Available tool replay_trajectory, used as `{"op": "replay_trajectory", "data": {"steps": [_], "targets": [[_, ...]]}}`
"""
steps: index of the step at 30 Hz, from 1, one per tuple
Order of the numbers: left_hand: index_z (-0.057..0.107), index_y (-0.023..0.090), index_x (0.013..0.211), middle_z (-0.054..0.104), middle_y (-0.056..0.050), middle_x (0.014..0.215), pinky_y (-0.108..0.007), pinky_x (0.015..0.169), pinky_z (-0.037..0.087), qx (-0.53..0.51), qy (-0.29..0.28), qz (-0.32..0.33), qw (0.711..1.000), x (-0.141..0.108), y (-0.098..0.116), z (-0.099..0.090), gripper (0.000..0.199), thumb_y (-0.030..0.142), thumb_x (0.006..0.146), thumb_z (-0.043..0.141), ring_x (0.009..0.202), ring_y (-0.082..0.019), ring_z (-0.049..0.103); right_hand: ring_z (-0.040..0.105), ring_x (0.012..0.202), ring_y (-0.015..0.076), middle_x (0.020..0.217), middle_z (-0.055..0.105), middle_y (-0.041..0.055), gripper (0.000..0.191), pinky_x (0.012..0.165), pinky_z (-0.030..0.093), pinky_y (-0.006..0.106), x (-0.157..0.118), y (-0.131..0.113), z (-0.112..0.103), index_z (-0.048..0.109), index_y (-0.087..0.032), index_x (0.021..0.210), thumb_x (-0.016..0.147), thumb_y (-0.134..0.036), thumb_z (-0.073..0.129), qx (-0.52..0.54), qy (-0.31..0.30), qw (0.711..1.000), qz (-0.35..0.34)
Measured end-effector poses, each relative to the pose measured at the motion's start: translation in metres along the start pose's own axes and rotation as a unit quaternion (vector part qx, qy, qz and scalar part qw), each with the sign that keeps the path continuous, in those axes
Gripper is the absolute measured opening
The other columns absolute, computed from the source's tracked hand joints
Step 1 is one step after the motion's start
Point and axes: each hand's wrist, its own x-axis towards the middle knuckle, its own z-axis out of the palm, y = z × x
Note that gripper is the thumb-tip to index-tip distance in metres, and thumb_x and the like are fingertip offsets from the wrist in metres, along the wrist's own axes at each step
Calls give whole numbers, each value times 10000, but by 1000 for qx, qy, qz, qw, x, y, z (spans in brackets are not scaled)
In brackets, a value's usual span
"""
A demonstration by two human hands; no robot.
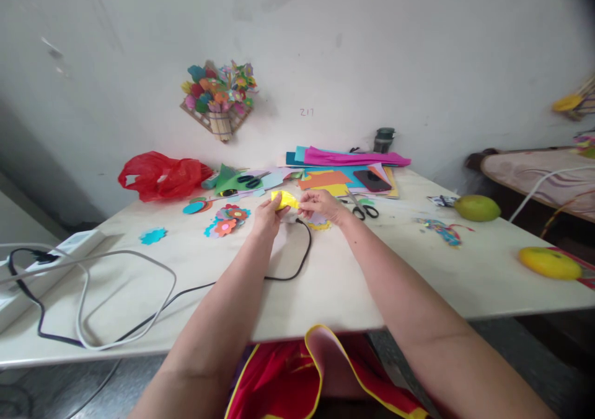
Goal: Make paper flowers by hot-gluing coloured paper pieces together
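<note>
In front of me, above the table, my left hand (pixel 269 216) is closed on a bright yellow piece (pixel 284 200) with a folded, shiny look; its exact kind is hard to make out. My right hand (pixel 323 206) pinches the right end of this same piece between thumb and fingers. Just below the hands, a black cord (pixel 307 251) curves over the tabletop, and its upper end stops near my right fingers. Partly hidden under my right hand lies a lilac and yellow paper shape (pixel 320 222). Left of my hands sits a pile of paper flowers (pixel 226 225).
Dark-handled scissors (pixel 365 212) lie right of my right hand, another pair (pixel 251 181) further back. Behind are coloured sheets (pixel 325 179), a phone (pixel 372 180) and a red plastic bag (pixel 162 174). A power strip (pixel 69 251) with looping cables stands left; mangoes (pixel 477 208) lie right.
</note>
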Motion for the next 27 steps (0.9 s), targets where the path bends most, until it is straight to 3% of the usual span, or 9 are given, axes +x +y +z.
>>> {"op": "replay_trajectory", "data": {"steps": [7,14,20,27], "targets": [[618,83,720,627,-45,711,-162,514,505,-2,20,-7,1000,1,0,1,79,150,721,659,582,-83,597,539,450,99,535,620,-10,165,470,443,219,-1,-2,4,513,-169,628,631,-235,664,-15,-10,1000,-8],[595,93,687,597,-18,688,-170,582,524,-41,57,23,997,3,3,-1,85,137,731,652,611,-72,593,584,508,111,652,673,37,236,519,478,239,-5,-3,-11,547,-140,643,607,-303,713,65,-92,993,37],[607,95,729,606,-25,708,-192,601,534,-54,45,19,997,4,3,-3,56,141,752,629,622,-84,599,589,559,101,733,678,48,320,577,494,254,-1,6,-20,603,-131,808,572,-282,757,139,-7,990,27],[619,88,740,629,-52,784,-247,670,558,-53,12,13,998,2,-1,-2,63,147,760,617,709,-118,622,421,419,35,545,537,-32,264,362,308,167,5,11,-19,610,-116,706,631,-343,720,133,90,985,59]]}}
